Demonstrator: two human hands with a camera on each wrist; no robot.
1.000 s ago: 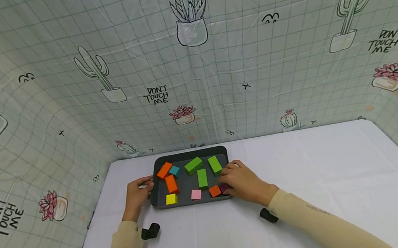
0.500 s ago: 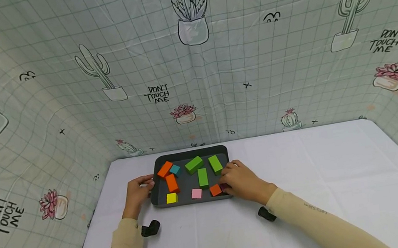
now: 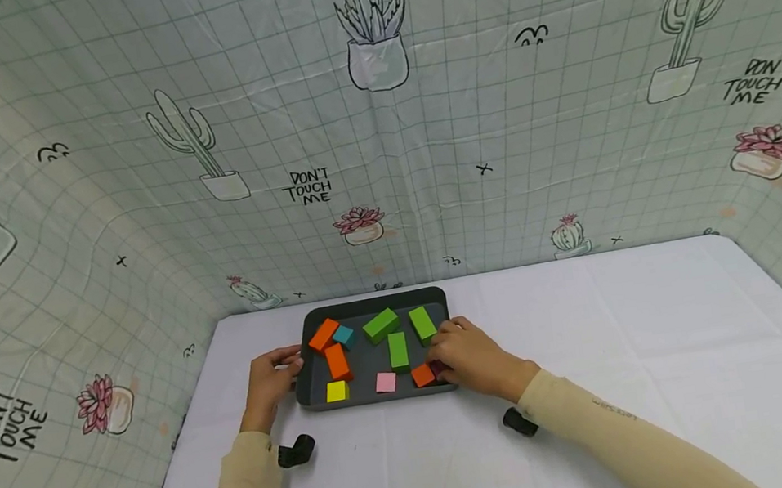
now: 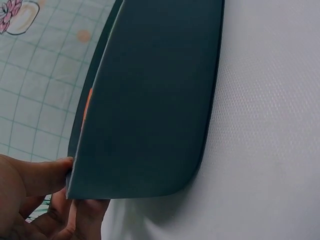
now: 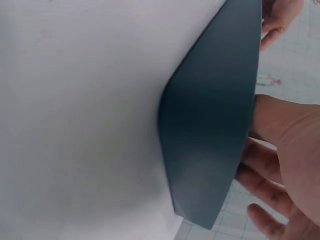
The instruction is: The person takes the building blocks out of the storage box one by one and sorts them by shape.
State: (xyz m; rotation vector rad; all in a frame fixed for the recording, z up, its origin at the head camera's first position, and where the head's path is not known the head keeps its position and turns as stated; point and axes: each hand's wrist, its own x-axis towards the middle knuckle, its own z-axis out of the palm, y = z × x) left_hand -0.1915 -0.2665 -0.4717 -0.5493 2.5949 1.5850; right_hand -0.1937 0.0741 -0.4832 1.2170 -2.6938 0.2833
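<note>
A dark grey tray [image 3: 378, 400] lies on the white table with coloured blocks inside. My left hand [image 3: 271, 387] grips the tray's left edge; in the left wrist view the thumb [image 4: 50, 176] lies against the rim. Inside the front right corner, my right hand [image 3: 478, 356] pinches a purple block [image 3: 438, 368], mostly hidden by the fingers. Close beside it sits an orange-red block [image 3: 422, 376], then a pink block [image 3: 385, 382] and a yellow block [image 3: 337, 391] along the front. In the right wrist view the tray wall [image 5: 210, 115] hides the fingertips and the blocks.
Several green blocks, such as one green block [image 3: 398, 351], lie in the tray's right half. Two orange blocks [image 3: 337, 362] and a blue block [image 3: 343, 335] are at left. A cactus-print cloth [image 3: 452, 145] hangs behind the white table [image 3: 642, 351].
My right hand has shifted slightly left, and the purple block with it, closer to the orange-red block. The left hand and the tray stay put.
</note>
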